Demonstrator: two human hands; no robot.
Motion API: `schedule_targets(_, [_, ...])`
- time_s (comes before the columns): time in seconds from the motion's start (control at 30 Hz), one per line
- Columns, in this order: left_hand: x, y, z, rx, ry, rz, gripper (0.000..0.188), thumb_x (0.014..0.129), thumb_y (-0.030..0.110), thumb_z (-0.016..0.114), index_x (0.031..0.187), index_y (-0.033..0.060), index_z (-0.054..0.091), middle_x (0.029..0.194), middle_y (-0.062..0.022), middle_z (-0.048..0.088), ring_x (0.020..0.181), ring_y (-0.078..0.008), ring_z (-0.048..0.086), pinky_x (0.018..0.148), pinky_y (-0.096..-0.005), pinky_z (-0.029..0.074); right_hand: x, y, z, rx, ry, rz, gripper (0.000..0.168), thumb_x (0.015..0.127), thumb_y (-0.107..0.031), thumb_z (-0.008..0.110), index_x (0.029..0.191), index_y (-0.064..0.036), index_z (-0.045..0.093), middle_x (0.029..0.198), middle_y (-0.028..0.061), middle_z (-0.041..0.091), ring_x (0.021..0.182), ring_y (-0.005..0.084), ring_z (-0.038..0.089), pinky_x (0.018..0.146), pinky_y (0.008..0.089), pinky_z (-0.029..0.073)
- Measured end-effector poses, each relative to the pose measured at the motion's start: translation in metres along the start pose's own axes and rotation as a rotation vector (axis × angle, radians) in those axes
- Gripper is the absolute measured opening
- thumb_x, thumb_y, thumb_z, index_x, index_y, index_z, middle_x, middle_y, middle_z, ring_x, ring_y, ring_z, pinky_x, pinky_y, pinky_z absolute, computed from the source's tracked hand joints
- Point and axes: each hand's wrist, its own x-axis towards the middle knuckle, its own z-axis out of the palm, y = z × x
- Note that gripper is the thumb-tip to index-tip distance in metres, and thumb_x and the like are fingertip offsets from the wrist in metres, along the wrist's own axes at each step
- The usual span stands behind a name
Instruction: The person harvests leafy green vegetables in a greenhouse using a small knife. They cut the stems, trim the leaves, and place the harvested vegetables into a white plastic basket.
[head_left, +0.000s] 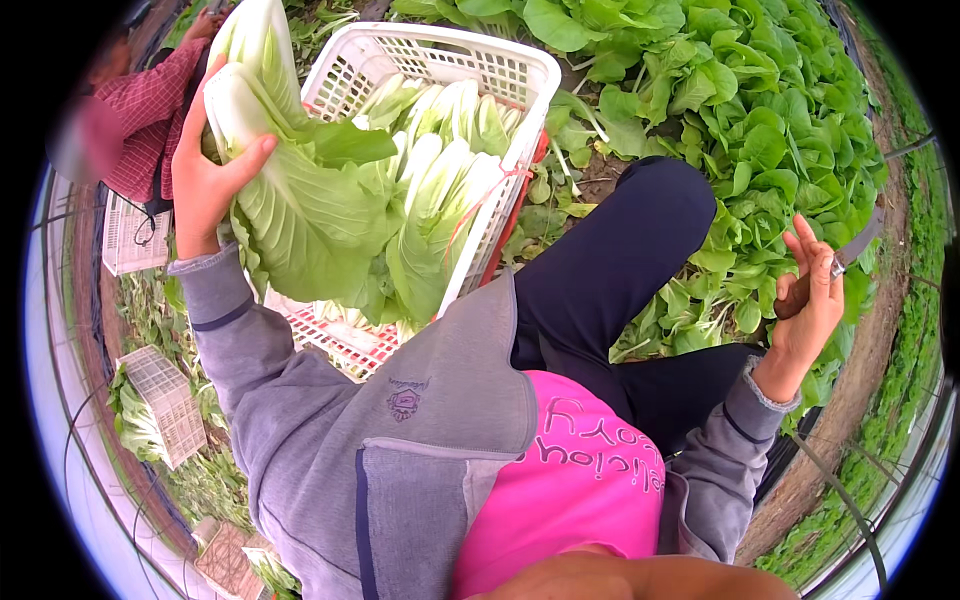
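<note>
My left hand (217, 165) grips heads of leafy greens (300, 202) by their white stems, with the broad leaves hanging over the near side of a white plastic crate (544, 82). Inside the crate, more cut greens (442, 120) lie in rows, their pale stems showing. Away to the right, my right hand (810, 300) is closed around the wooden handle of a knife (862, 240) whose curved blade points up and away from me. The blade touches nothing that I can make out.
Dense growing greens (765, 142) fill the upper right. A person in a red checked shirt (142, 105) is at the upper left, near another crate (135, 236). Further crates (169, 405) stand at the lower left. A crate with red parts (345, 345) sits beside the white one.
</note>
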Motion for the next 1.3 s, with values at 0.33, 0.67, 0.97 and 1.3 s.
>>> schedule_targets(0.33, [-0.087, -0.185, 0.075, 0.877, -0.480, -0.302, 0.078, 0.061, 0.034, 0.069, 0.133, 0.0327, 0.038, 0.124, -0.0179, 0.049, 0.088, -0.0329, 0.061, 0.075, -0.0399, 0.050, 0.022, 0.027, 0.012, -0.056, 0.043, 0.124, 0.026, 0.090, -0.026, 0.056, 0.097, -0.001, 0.057, 0.113, 0.0170, 0.059, 0.093, 0.0181, 0.060, 0.048, 0.0197, 0.041])
schedule_targets(0.67, [-0.155, -0.258, 0.139, 0.368, -0.284, -0.677, 0.079, 0.067, 0.026, 0.070, 0.137, 0.0261, 0.033, 0.124, -0.0128, 0.050, 0.111, -0.0299, 0.050, 0.091, -0.0374, 0.041, 0.031, 0.054, 0.019, -0.147, 0.155, 0.224, 0.025, 0.088, -0.025, 0.058, 0.098, -0.002, 0.056, 0.110, 0.0156, 0.061, 0.089, 0.0168, 0.062, 0.046, 0.0185, 0.041])
schedule_targets(0.97, [-0.166, -0.329, 0.131, 0.082, -0.337, -0.623, 0.081, 0.066, 0.018, 0.072, 0.137, 0.0205, 0.034, 0.125, -0.0182, 0.048, 0.116, -0.0307, 0.044, 0.098, -0.0356, 0.036, 0.031, 0.064, 0.034, -0.116, 0.105, 0.263, 0.025, 0.088, -0.022, 0.059, 0.100, 0.000, 0.057, 0.108, 0.0130, 0.061, 0.085, 0.0130, 0.063, 0.042, 0.0179, 0.038])
schedule_targets(1.3, [-0.138, -0.188, 0.102, 1.039, -0.411, -0.357, 0.063, 0.075, 0.037, 0.063, 0.133, 0.0278, 0.039, 0.142, -0.0073, 0.031, 0.126, -0.0311, 0.034, 0.102, -0.0447, 0.028, 0.032, 0.066, 0.006, -0.088, 0.189, 0.239, 0.023, 0.088, -0.021, 0.059, 0.099, -0.001, 0.058, 0.108, 0.0141, 0.062, 0.085, 0.0135, 0.063, 0.045, 0.0180, 0.041])
